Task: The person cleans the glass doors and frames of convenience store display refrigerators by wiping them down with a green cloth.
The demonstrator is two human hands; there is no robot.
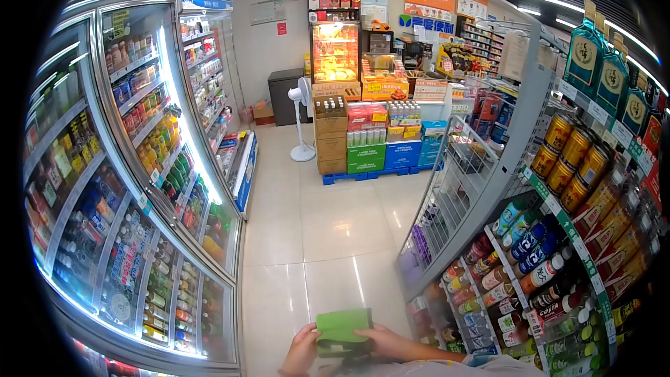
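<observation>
Low in the head view, a folded green cloth (342,327) is held between my two hands. My left hand (301,349) grips its left edge, fingers closed on it. On the other side, my right hand (385,342) pinches the cloth's right edge, thumb on top. The cloth hangs above the tiled floor (272,237), with a small pale patch near its lower fold. My fingertips behind the cloth are hidden.
Glass-door drink fridges (139,188) line the left side. On the right stands a shelf of bottles (530,265) and gold cans (569,157), beside a wire rack (447,195). Ahead are a white fan (301,122), stacked drink cases (366,157) and a lit food warmer (336,52).
</observation>
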